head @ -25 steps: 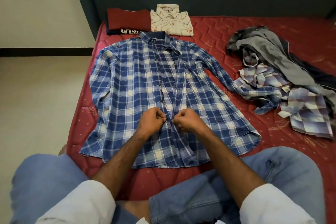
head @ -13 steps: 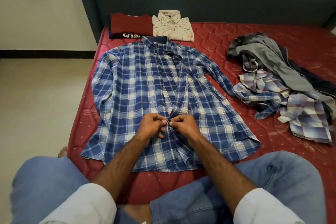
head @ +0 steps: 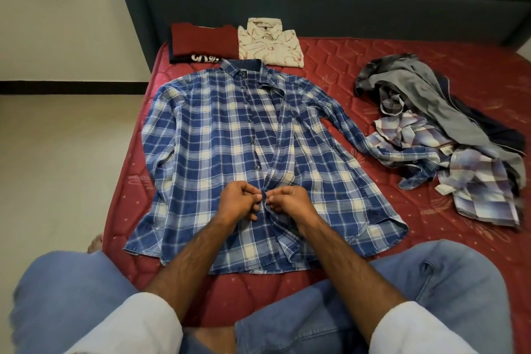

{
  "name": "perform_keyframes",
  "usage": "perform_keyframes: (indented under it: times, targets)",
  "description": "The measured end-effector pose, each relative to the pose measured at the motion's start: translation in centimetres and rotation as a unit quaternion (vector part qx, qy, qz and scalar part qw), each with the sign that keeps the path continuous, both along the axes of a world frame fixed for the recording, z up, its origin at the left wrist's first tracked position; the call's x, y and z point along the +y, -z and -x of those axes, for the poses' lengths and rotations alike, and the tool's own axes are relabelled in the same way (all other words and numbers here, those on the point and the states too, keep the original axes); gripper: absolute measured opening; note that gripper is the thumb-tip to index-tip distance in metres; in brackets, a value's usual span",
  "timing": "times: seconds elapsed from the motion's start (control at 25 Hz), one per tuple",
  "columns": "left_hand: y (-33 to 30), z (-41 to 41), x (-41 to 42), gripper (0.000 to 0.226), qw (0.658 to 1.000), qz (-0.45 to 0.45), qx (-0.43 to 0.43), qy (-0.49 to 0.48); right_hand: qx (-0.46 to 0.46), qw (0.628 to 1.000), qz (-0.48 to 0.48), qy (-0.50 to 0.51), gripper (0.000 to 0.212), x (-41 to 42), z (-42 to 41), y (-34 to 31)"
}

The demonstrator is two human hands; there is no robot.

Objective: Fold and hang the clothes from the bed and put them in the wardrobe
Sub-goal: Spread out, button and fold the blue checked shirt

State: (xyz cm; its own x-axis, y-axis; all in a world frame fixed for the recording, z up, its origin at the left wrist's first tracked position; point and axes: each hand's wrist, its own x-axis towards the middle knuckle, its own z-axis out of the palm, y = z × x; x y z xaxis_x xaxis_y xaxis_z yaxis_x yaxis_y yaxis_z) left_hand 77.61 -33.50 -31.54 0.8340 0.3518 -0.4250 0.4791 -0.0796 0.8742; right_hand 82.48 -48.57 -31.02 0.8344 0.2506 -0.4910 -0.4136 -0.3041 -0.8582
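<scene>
A blue and white plaid shirt [head: 201, 138] lies spread flat, front up, on the red mattress [head: 359, 66], its collar toward the headboard. Its front is parted above my hands. My left hand [head: 238, 202] pinches the left front edge at a button low on the shirt. My right hand [head: 290, 201] pinches the right front edge, and the fingertips of both hands meet there. A loose heap of clothes [head: 448, 135], grey and pale plaid, lies to the right, over the shirt's right cuff.
A folded dark red garment [head: 201, 40] and a folded cream patterned shirt [head: 270, 43] sit at the head of the bed against the dark teal headboard [head: 316, 3]. My knees in blue jeans [head: 431, 282] rest at the mattress's near edge. Beige floor lies left.
My hands, first apart as fists on the shirt's lower front, have come together and now pinch both front edges at a button. The view has tilted slightly.
</scene>
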Motion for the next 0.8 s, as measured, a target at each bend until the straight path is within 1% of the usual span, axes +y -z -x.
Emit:
perform_keyframes:
  times: [0.08,0.16,0.2,0.28,0.4,0.56,0.64,0.8]
  targets:
    - [0.0,0.1,-0.1,0.005,1.000,-0.020,-0.005,0.004,-0.026,1.000,0.003,-0.015,0.005,-0.3,0.2,0.0]
    - [-0.1,0.3,-0.1,0.007,0.999,-0.032,-0.013,0.015,-0.044,0.999,0.012,-0.006,0.011,0.0,0.5,0.2]
    - [-0.2,0.4,0.0,0.011,0.999,-0.037,-0.016,0.023,-0.053,0.998,0.025,-0.001,0.014,0.2,0.7,0.3]
    - [-0.5,0.3,0.0,0.016,0.997,-0.068,-0.016,0.036,-0.076,0.996,0.051,0.000,0.016,0.8,1.0,0.5]
    - [-0.6,0.3,-0.2,0.010,0.991,-0.128,-0.021,0.033,-0.102,0.991,0.081,-0.021,0.011,0.9,1.0,0.5]
    - [0.1,0.4,0.3,0.011,0.991,-0.123,-0.036,0.042,-0.105,0.981,0.133,-0.098,0.012,0.7,0.1,0.0]
    - [0.2,0.2,0.5,0.017,0.990,-0.123,-0.046,0.047,-0.099,0.976,0.156,-0.115,0.012,0.8,-0.2,-0.2]
    - [0.0,0.0,-0.1,0.028,0.969,-0.195,-0.075,0.130,-0.067,0.978,0.147,-0.134,0.010,1.0,-0.9,-0.5]
